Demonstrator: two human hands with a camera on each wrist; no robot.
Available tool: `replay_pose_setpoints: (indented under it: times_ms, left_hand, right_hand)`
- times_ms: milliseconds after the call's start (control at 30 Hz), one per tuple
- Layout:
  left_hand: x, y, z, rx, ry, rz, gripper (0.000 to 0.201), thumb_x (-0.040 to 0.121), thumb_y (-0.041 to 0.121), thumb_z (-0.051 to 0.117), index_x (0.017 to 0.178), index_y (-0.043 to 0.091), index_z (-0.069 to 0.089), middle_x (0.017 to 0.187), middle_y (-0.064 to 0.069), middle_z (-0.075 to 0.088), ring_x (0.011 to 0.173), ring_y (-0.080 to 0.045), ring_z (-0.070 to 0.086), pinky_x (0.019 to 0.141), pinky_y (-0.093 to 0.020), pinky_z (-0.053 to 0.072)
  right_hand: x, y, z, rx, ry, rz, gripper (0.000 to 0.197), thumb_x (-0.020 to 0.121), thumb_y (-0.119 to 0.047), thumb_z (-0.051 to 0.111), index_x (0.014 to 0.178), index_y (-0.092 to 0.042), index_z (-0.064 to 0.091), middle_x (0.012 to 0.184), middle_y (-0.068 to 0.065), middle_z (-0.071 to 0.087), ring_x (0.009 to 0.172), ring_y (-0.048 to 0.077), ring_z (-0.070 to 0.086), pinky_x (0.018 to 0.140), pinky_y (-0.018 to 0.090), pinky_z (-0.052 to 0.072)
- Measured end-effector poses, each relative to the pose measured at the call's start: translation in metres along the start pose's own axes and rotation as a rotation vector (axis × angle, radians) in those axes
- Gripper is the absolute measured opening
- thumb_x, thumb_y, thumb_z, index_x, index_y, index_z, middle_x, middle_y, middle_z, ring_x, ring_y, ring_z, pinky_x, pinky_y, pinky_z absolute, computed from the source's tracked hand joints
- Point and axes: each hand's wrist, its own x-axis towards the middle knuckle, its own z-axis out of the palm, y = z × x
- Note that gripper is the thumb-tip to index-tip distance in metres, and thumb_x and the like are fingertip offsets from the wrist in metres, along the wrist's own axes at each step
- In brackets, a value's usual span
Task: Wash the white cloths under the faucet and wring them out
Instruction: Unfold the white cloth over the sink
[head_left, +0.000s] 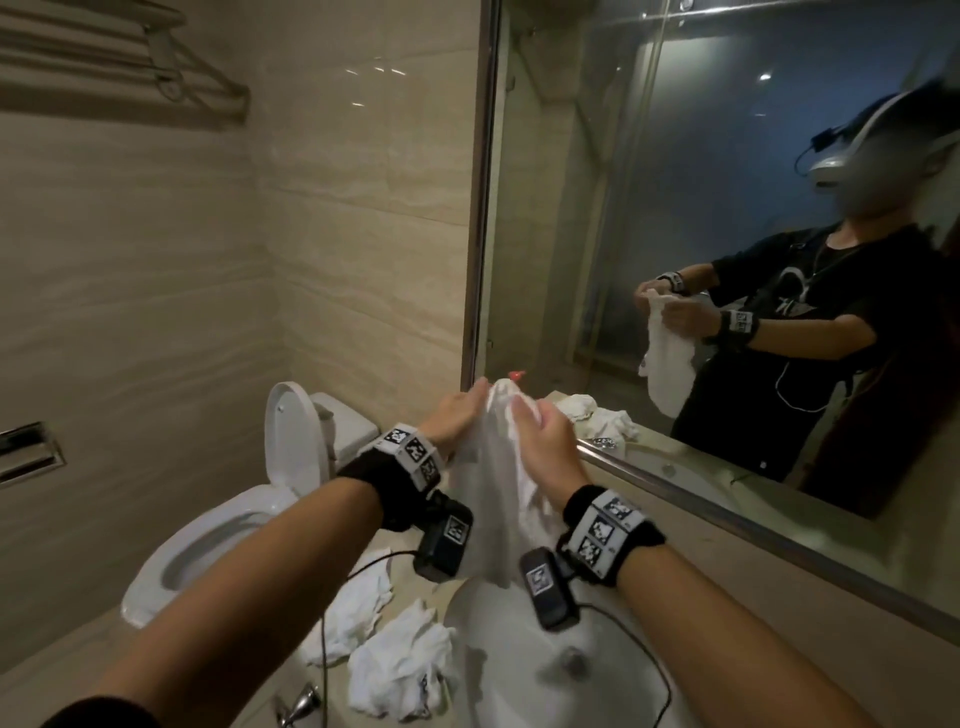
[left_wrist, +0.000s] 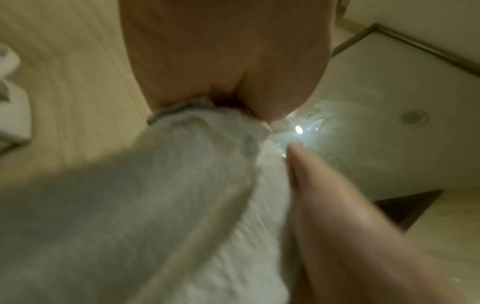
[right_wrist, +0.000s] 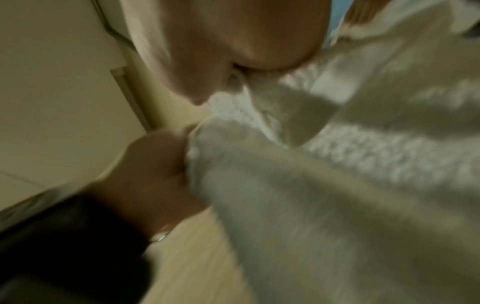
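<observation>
A white cloth (head_left: 496, 483) hangs above the white sink (head_left: 524, 654), held up by both hands at its top edge. My left hand (head_left: 460, 410) grips the top on the left side, and my right hand (head_left: 540, 431) pinches it just to the right. The left wrist view shows the cloth (left_wrist: 182, 185) bunched under my left hand (left_wrist: 226, 72), with the right hand's finger (left_wrist: 319, 179) beside it. In the right wrist view the cloth (right_wrist: 324, 185) fills the frame below my right hand (right_wrist: 233, 51). The faucet (head_left: 298, 704) sits at the bottom edge.
Two crumpled white cloths (head_left: 395, 665) (head_left: 353, 608) lie on the counter left of the sink. More cloths (head_left: 597, 415) sit by the mirror (head_left: 727, 208). An open toilet (head_left: 234, 519) stands to the left. Cables trail from the wrist cameras across the sink.
</observation>
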Motion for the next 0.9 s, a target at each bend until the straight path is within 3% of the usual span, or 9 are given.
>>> replay_pose_setpoints:
  times_ms: [67, 200, 267, 367, 500, 567, 700, 800, 900]
  left_hand:
    - [0.002, 0.004, 0.018, 0.117, 0.019, 0.08, 0.046, 0.106, 0.039, 0.029, 0.095, 0.008, 0.061, 0.102, -0.017, 0.066, 0.098, -0.034, 0.064, 0.084, -0.044, 0.054]
    - [0.0, 0.005, 0.04, 0.247, -0.003, 0.083, 0.054, 0.105, 0.043, 0.026, 0.104, 0.005, 0.065, 0.11, -0.023, 0.068, 0.105, -0.035, 0.065, 0.097, -0.048, 0.05]
    - [0.006, 0.002, 0.037, 0.183, 0.027, 0.078, 0.049, 0.105, 0.041, 0.033, 0.112, 0.004, 0.065, 0.117, -0.022, 0.066, 0.111, -0.034, 0.063, 0.101, -0.043, 0.048]
    - [0.008, 0.002, 0.035, 0.157, 0.016, 0.07, 0.048, 0.103, 0.042, 0.039, 0.121, 0.005, 0.063, 0.124, -0.018, 0.065, 0.117, -0.032, 0.06, 0.102, -0.039, 0.048]
    - [-0.001, 0.002, 0.04, 0.064, -0.167, 0.014, 0.028, 0.095, 0.051, 0.054, 0.095, 0.029, 0.07, 0.101, 0.002, 0.071, 0.101, -0.02, 0.066, 0.101, -0.043, 0.05]
    - [-0.001, 0.009, 0.03, 0.244, -0.252, 0.124, 0.024, 0.09, 0.044, 0.066, 0.103, 0.024, 0.071, 0.106, -0.001, 0.07, 0.103, -0.023, 0.065, 0.096, -0.037, 0.051]
    - [-0.001, 0.009, 0.004, 0.891, -0.382, 0.239, 0.057, 0.076, 0.017, 0.081, 0.127, 0.008, 0.057, 0.114, -0.012, 0.066, 0.084, -0.025, 0.062, 0.064, -0.02, 0.049]
    - [-0.001, 0.002, -0.012, 1.081, -0.381, 0.231, 0.043, 0.087, 0.02, 0.071, 0.126, 0.012, 0.058, 0.119, -0.012, 0.062, 0.096, -0.021, 0.056, 0.086, -0.026, 0.045]
    - [0.002, -0.003, -0.025, 0.794, -0.41, 0.137, 0.013, 0.091, 0.034, 0.067, 0.098, 0.023, 0.066, 0.1, -0.003, 0.066, 0.092, -0.02, 0.059, 0.095, -0.045, 0.051]
  right_hand:
    - [-0.003, -0.01, 0.013, 0.017, 0.014, -0.005, 0.037, 0.103, -0.056, 0.043, 0.09, -0.027, 0.063, 0.081, -0.006, 0.068, 0.067, 0.002, 0.064, 0.056, 0.017, 0.049]
    - [0.013, -0.016, -0.005, -0.012, 0.132, 0.09, 0.047, 0.106, -0.052, 0.036, 0.095, -0.018, 0.067, 0.092, 0.003, 0.07, 0.084, 0.016, 0.066, 0.065, 0.027, 0.046]
    - [0.008, -0.009, -0.001, -0.026, 0.091, 0.057, 0.046, 0.106, -0.054, 0.034, 0.094, -0.023, 0.066, 0.089, -0.002, 0.07, 0.08, 0.01, 0.065, 0.06, 0.024, 0.044]
    - [0.007, 0.001, 0.003, -0.059, 0.068, 0.047, 0.048, 0.105, -0.057, 0.031, 0.097, -0.026, 0.066, 0.087, -0.005, 0.069, 0.079, 0.009, 0.065, 0.059, 0.022, 0.043]
    - [0.027, 0.004, -0.035, -0.108, 0.005, 0.096, 0.045, 0.106, -0.054, 0.035, 0.081, -0.029, 0.062, 0.082, -0.009, 0.067, 0.084, 0.013, 0.065, 0.061, 0.023, 0.043]
    - [0.029, 0.007, -0.045, -0.156, -0.053, 0.023, 0.044, 0.104, -0.058, 0.039, 0.077, -0.029, 0.061, 0.074, -0.013, 0.066, 0.078, 0.007, 0.064, 0.062, 0.025, 0.043]
    - [0.03, 0.006, -0.071, -0.382, -0.253, -0.151, 0.05, 0.079, -0.076, 0.06, 0.079, -0.026, 0.058, 0.06, -0.024, 0.059, 0.059, -0.006, 0.056, 0.055, 0.014, 0.04]
    - [0.034, 0.008, -0.091, -0.74, -0.476, -0.233, 0.048, 0.07, -0.061, 0.082, 0.093, -0.028, 0.055, 0.083, -0.02, 0.058, 0.077, 0.001, 0.057, 0.063, 0.018, 0.037]
    - [0.037, 0.021, -0.105, -0.862, -0.5, -0.123, 0.033, 0.083, -0.055, 0.076, 0.078, -0.026, 0.06, 0.079, -0.009, 0.062, 0.077, 0.014, 0.059, 0.064, 0.028, 0.038]
